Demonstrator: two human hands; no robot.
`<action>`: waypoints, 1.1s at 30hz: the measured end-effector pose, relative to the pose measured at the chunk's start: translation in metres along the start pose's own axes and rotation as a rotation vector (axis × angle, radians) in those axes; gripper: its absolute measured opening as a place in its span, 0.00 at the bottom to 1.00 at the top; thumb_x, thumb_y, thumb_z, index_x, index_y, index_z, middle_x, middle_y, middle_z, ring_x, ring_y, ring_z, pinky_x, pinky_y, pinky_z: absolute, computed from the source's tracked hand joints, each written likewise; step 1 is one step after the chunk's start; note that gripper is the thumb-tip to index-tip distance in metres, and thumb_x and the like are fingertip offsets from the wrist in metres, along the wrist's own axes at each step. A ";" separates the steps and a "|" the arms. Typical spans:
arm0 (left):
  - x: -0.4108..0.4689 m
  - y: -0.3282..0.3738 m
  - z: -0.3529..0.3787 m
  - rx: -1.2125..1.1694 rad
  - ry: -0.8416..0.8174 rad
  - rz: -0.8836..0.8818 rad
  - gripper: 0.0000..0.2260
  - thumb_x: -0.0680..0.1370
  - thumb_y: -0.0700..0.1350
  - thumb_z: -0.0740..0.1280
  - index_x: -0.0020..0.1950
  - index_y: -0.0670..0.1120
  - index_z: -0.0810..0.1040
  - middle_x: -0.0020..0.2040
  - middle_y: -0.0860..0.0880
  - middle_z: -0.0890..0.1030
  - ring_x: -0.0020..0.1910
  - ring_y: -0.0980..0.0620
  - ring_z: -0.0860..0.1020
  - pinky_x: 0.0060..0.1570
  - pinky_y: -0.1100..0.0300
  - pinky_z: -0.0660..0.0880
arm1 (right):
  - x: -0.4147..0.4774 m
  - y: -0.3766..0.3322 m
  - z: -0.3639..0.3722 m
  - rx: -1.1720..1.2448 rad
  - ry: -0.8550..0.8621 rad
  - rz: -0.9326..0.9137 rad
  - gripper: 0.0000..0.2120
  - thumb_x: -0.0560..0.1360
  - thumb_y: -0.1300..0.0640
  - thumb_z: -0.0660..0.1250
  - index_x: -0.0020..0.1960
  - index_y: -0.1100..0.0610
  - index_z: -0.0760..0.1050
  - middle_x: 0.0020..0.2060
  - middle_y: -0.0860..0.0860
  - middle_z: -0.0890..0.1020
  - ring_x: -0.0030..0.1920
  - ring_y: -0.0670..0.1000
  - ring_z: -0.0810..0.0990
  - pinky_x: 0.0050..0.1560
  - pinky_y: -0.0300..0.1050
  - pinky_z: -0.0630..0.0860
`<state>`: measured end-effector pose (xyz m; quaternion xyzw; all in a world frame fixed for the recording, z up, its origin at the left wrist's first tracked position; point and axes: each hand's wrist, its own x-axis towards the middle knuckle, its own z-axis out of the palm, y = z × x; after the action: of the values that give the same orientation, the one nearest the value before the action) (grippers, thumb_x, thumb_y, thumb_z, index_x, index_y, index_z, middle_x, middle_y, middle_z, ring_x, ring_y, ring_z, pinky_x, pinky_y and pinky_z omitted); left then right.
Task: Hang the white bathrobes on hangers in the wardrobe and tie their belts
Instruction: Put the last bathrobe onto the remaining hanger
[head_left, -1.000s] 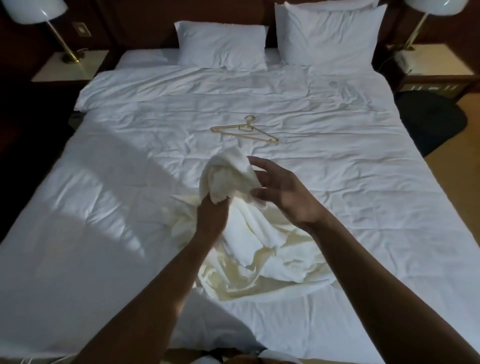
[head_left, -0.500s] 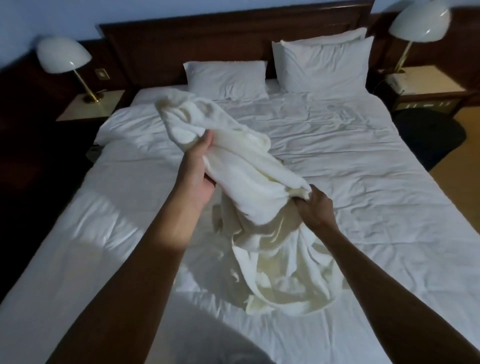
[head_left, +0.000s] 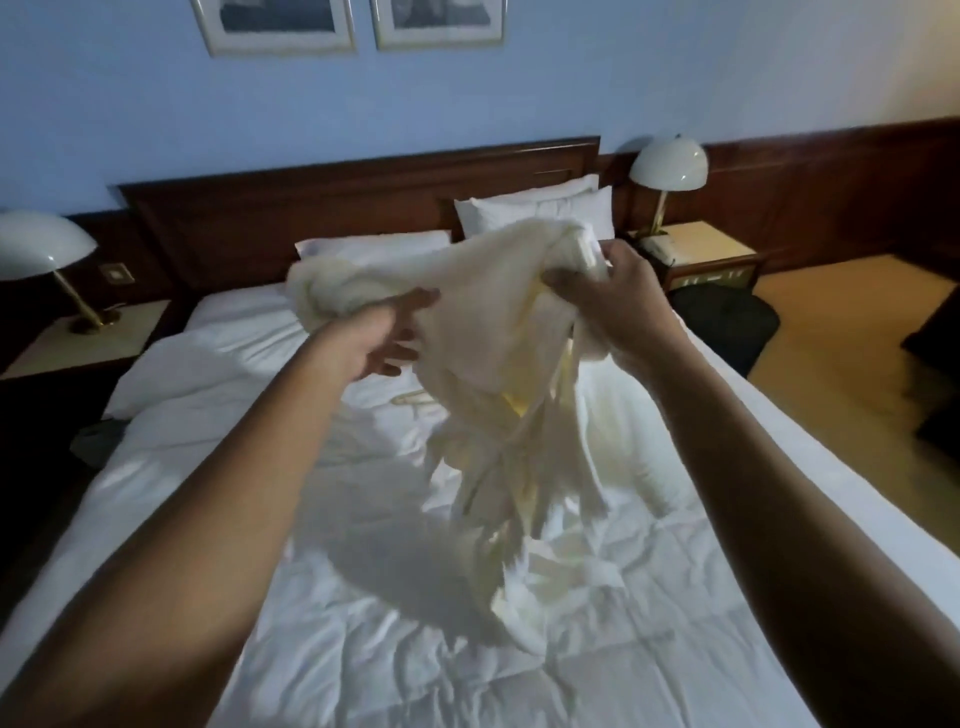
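Head view: bathrobe (head_left: 493, 312) held above the bed (head_left: 363, 649), pinched by right hand (head_left: 613, 306), left hand (head_left: 379, 338) half-open against it, grip unclear.

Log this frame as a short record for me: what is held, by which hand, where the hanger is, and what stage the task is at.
setting: bedroom, seen from the foot of a bed
bathrobe: white, bunched, raised above the bed, lower part hanging down
left hand: grips the bathrobe's left side
right hand: grips its upper right edge
hanger: lies on the bed, mostly hidden behind the bathrobe
stage: bathrobe not yet on the hanger
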<state>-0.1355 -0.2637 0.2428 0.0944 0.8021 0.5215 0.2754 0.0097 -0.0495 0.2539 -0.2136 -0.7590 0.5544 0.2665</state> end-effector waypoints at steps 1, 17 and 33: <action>-0.006 -0.005 0.003 0.131 -0.064 0.030 0.26 0.74 0.63 0.72 0.69 0.53 0.77 0.65 0.50 0.80 0.60 0.47 0.80 0.67 0.47 0.72 | -0.002 -0.004 0.004 0.079 -0.066 0.014 0.30 0.70 0.46 0.79 0.67 0.52 0.72 0.54 0.53 0.83 0.46 0.53 0.86 0.46 0.53 0.85; -0.020 -0.107 0.046 -0.117 0.190 0.314 0.07 0.80 0.39 0.63 0.47 0.43 0.80 0.29 0.45 0.78 0.26 0.51 0.74 0.28 0.61 0.69 | -0.012 0.038 0.047 0.046 -0.553 0.118 0.11 0.80 0.59 0.70 0.62 0.56 0.80 0.53 0.56 0.85 0.54 0.54 0.86 0.56 0.49 0.83; -0.063 -0.357 0.028 0.357 0.339 -0.439 0.13 0.68 0.56 0.64 0.43 0.48 0.79 0.46 0.47 0.83 0.48 0.42 0.79 0.42 0.53 0.68 | -0.030 0.374 0.078 -0.684 -0.625 0.613 0.67 0.62 0.35 0.81 0.83 0.56 0.40 0.79 0.64 0.53 0.79 0.65 0.56 0.77 0.61 0.60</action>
<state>-0.0190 -0.4260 -0.0616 -0.1222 0.9164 0.3091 0.2230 -0.0065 -0.0147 -0.1279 -0.3242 -0.8419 0.3655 -0.2292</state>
